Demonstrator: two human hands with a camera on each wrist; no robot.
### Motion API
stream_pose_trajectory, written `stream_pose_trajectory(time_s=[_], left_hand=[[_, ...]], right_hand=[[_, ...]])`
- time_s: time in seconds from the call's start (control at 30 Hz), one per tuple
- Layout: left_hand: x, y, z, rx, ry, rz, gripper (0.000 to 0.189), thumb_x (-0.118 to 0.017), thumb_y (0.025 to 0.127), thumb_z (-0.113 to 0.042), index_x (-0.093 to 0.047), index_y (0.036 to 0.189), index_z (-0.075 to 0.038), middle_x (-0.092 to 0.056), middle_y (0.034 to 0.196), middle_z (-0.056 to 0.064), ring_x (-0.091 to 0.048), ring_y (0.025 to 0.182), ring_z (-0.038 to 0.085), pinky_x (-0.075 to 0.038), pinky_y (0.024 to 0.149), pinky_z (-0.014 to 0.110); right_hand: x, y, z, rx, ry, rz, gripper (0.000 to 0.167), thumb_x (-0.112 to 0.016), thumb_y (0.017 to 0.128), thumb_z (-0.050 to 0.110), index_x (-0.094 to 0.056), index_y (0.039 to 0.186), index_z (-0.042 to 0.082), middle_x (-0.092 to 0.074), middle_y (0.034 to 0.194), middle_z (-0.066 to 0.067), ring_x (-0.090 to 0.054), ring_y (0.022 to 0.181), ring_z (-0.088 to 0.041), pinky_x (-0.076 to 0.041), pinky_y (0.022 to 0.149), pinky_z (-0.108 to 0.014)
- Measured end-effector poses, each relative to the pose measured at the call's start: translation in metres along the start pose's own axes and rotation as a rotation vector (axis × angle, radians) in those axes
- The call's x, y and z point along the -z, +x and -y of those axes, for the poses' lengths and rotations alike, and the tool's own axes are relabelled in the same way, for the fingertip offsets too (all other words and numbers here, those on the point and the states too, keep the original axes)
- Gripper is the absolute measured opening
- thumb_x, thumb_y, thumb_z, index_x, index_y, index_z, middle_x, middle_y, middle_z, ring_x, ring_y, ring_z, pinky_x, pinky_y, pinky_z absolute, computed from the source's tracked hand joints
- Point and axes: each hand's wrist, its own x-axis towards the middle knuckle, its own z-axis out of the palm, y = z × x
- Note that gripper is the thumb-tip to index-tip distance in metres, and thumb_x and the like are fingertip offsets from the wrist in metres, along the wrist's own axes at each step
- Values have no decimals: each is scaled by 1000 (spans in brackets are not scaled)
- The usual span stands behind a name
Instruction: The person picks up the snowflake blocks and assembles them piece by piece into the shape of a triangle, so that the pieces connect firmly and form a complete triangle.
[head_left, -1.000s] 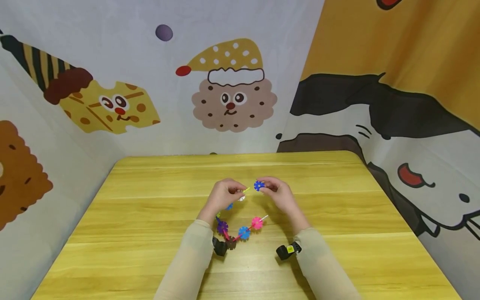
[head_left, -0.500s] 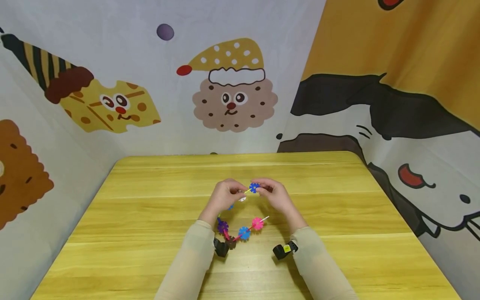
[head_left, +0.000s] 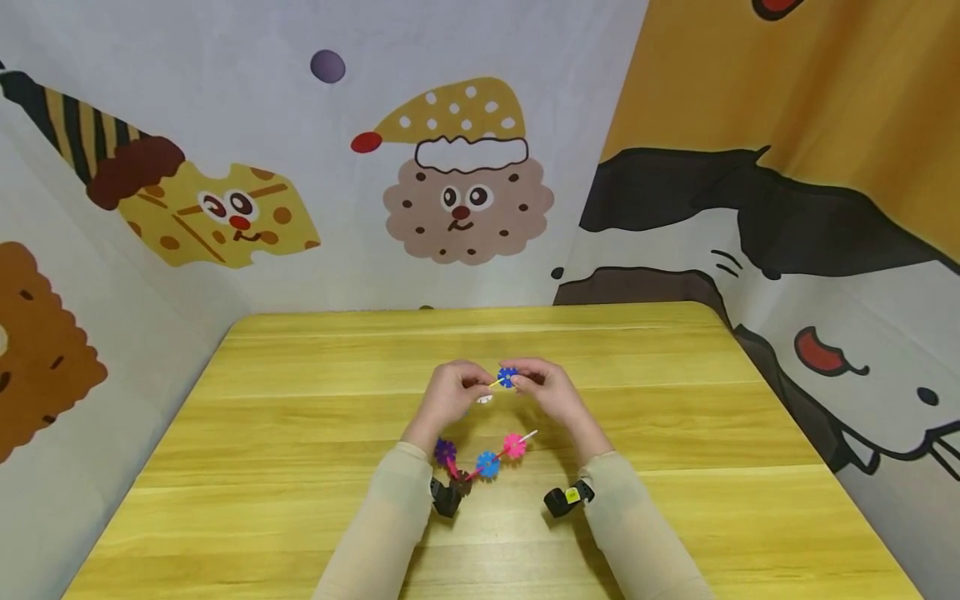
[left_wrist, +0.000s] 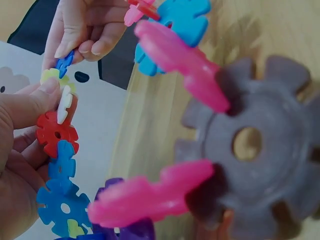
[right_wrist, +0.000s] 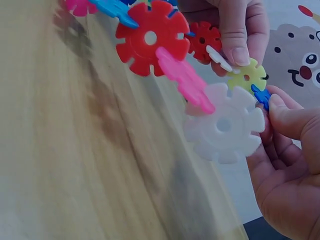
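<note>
My left hand pinches a yellow notched snowflake disc near the end of a linked chain. Between thumb and fingers my right hand holds a dark blue disc, whose edge meets the yellow disc's edge. Down from the left hand the chain runs through a white disc, a red disc and blue ones. It curves toward me past a purple disc, a brown disc, a light blue disc and a pink disc. A translucent white disc forms its other end.
The wooden table spreads under the chain and both forearms. Behind it hangs a cartoon-printed cloth. A black wrist camera sits at the left wrist, and another camera at the right.
My right hand has moved left with the blue disc, from apart to meeting the yellow disc. The left hand stays nearly in place, still holding the chain.
</note>
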Motion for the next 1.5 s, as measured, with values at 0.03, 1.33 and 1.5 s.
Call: stream_pose_trajectory(time_s=[0.03, 1.33, 1.5], left_hand=[[0, 0, 1, 1, -5, -2, 8, -77, 83, 2, -77, 90, -1, -71, 91, 7, -62, 77, 17, -54, 68, 29], [3, -8, 8, 93, -43, -68, 28, -77, 85, -5, -71, 112, -1, -68, 91, 5, -64, 82, 19, -56, 73, 30], [2, -9, 7, 83, -63, -43, 32, -77, 87, -8, -70, 117, -2, -69, 96, 7, -65, 83, 19, -56, 74, 30]], right_hand=[[0, -1, -2, 9, -3, 0, 28, -61, 97, 1, -66, 124, -1, -66, 100, -15, -63, 84, -24, -56, 78, -38], [-20, -51, 1, -270, 177, 18, 50, -69, 94, 12, -50, 130, -18, -66, 109, -26, -69, 91, -29, -58, 82, -40], [-27, -41, 6, -230, 105, -119, 43, -73, 89, 7, -59, 123, -15, -68, 103, -20, -67, 93, -27, -58, 78, -36]])
